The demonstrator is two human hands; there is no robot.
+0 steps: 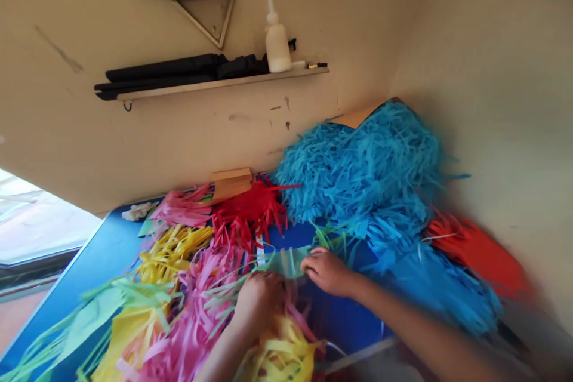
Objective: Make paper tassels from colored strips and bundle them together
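A light green strip of paper [289, 261] lies between my hands, just above the blue table [344, 322]. My right hand [329, 271] pinches its right end with bent fingers. At its left end is my left hand [262, 293], fingers curled down and closed on the paper; the fingertips are partly hidden. Beneath my left hand spread pink fringed paper strips [201, 304] and a bunch of yellow strips [284, 352]. Green fringe [331, 239] sticks out just beyond my right hand.
A large heap of blue paper fringe [367, 161] rests against the wall, with red-orange fringe [481, 253] to its right. Red strips [248, 212], yellow strips [172, 253] and green fringed paper [102, 310] cover the left side. A white glue bottle [278, 45] stands on a wall shelf [224, 86].
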